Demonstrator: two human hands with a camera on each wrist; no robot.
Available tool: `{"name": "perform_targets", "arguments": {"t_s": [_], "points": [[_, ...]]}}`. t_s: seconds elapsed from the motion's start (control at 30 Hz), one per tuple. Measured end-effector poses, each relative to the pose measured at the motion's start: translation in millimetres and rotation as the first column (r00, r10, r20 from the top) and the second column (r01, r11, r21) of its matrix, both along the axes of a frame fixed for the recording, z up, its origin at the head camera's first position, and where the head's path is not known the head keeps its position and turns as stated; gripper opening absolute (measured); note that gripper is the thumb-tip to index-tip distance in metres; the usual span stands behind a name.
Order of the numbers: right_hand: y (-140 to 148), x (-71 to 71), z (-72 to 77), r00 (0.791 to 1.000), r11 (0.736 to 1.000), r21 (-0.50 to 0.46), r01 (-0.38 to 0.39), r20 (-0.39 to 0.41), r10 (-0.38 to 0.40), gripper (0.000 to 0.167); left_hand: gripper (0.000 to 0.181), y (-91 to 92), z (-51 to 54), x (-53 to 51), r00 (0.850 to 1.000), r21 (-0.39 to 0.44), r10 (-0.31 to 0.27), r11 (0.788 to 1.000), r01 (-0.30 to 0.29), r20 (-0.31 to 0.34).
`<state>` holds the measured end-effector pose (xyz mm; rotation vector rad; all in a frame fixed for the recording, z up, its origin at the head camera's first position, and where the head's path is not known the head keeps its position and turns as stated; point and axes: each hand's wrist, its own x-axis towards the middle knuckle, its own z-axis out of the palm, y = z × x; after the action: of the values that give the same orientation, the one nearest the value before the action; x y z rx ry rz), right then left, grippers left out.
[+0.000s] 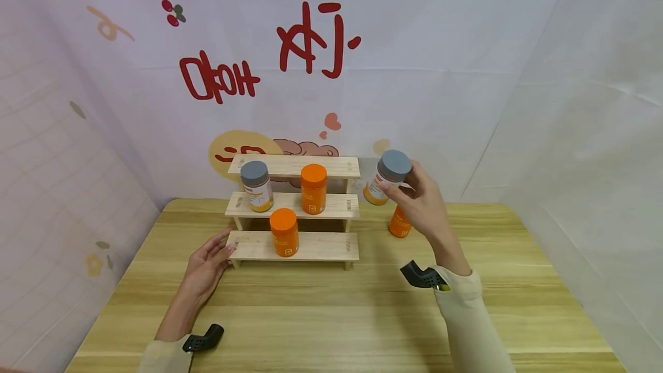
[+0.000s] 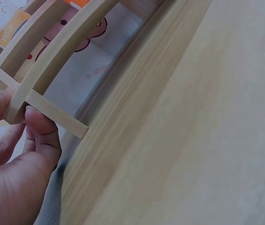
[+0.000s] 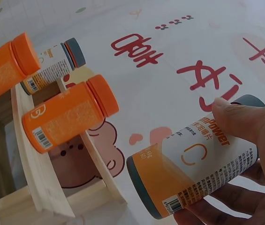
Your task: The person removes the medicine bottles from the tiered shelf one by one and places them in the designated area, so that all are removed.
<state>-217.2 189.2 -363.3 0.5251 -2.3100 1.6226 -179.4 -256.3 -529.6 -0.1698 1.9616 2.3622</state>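
Note:
In the head view my right hand (image 1: 427, 207) holds a grey-capped white and orange supplement bottle (image 1: 382, 184) in the air, right of a three-step wooden shelf (image 1: 321, 244). The right wrist view shows thumb and fingers round the bottle (image 3: 184, 164), which is tilted there. My left hand (image 1: 204, 266) is at the left end of the lowest step; in the left wrist view its thumb and fingers pinch that plank's end (image 2: 22, 101). A grey-capped bottle (image 1: 258, 191) and an orange bottle (image 1: 313, 190) stand on the middle step. Another orange bottle (image 1: 284, 233) stands on the lowest.
One more orange bottle (image 1: 399, 224) stands on the wooden table (image 1: 331, 315) right of the shelf, partly hidden behind the right hand. A white printed cloth (image 1: 440, 73) hangs behind the table and along its sides.

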Motion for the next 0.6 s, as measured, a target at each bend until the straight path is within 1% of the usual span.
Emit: {"name": "perform_targets", "arguments": {"t_s": [0.37,0.6], "points": [[25,0.0,-12.0,0.995,0.996,0.006,0.094,0.035,-0.094,0.052,0.055,2.4,2.6,-0.2,1.000,0.018,0.012,1.000,-0.012,0.006],[38,4.1,-16.8,0.990,0.992,-0.025,0.125,0.073,-0.122,0.053,0.063,1.5,1.7,0.9,1.000,0.019,0.004,1.000,-0.004,0.003]]}}
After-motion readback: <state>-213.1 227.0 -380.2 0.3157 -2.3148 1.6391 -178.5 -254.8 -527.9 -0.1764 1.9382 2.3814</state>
